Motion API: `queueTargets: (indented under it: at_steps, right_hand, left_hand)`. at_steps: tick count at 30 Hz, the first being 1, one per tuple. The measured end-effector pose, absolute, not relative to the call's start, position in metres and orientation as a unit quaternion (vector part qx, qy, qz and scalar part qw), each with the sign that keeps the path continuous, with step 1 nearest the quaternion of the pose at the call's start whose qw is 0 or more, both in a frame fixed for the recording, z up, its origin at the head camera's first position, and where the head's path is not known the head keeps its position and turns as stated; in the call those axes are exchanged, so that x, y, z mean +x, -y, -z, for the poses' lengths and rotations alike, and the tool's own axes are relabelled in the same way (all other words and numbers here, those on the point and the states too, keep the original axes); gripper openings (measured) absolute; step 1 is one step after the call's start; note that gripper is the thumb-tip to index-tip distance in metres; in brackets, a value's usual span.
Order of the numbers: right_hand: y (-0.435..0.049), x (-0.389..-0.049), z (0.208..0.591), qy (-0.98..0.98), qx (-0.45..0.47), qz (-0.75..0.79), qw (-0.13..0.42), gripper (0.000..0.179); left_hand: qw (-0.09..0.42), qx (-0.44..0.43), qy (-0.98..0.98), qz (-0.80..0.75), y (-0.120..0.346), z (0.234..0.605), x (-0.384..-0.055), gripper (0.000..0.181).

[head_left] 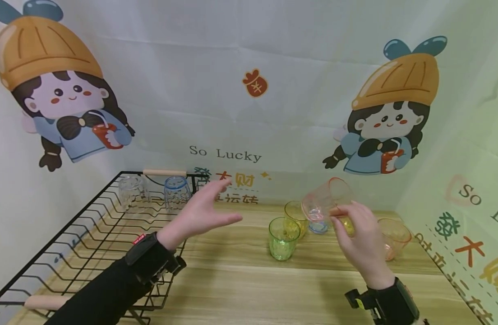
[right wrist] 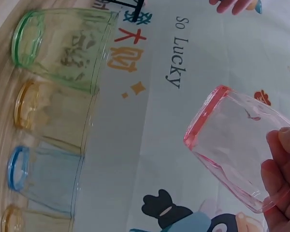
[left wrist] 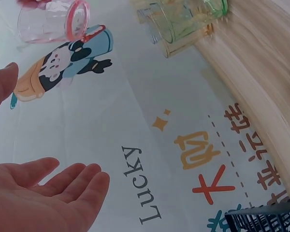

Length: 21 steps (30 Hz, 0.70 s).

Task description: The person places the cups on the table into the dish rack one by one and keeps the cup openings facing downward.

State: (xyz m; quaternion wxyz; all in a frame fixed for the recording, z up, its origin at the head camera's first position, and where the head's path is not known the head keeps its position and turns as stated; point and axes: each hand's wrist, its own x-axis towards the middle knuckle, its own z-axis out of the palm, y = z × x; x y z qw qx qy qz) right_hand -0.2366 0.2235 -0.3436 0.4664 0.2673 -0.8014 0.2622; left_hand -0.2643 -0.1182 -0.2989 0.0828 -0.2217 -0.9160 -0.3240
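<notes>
My right hand [head_left: 362, 234] pinches a pink-tinted clear glass [head_left: 324, 198] near its rim and holds it tilted in the air; the right wrist view shows fingers and thumb at its edge. Below and beside it on the table stand a green glass [head_left: 283, 243], a yellow glass [head_left: 294, 212], a blue glass [head_left: 318, 227], a second yellow glass [head_left: 348, 225] partly hidden, and an orange-pink glass [head_left: 395, 239]. My left hand [head_left: 202, 212] hovers with fingers and thumb spread, holding nothing, by the right edge of a black wire rack [head_left: 96, 212].
Upside down on the rack's far end are a clear glass [head_left: 133, 194] and a blue-based glass [head_left: 177, 192]. The rack has wooden handles [head_left: 164, 172]. A printed cloth [head_left: 297, 90] hangs behind the wooden table [head_left: 249, 293] and along its right side.
</notes>
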Motion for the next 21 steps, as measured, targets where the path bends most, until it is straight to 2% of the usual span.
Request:
queueTargets:
  at_steps: [8,21]
  right_hand:
    - [-0.211,-0.239,0.342,0.758,0.297,-0.298,0.498,0.02]
    - [-0.189,-0.237,0.344,0.734,0.314,-0.354,0.486,0.025]
  left_hand:
    - [0.086,-0.236,0.907,0.339,0.113,0.299,-0.26,0.092]
    - [0.105,-0.248,0.893,0.36,0.1,0.3,-0.252,0.092]
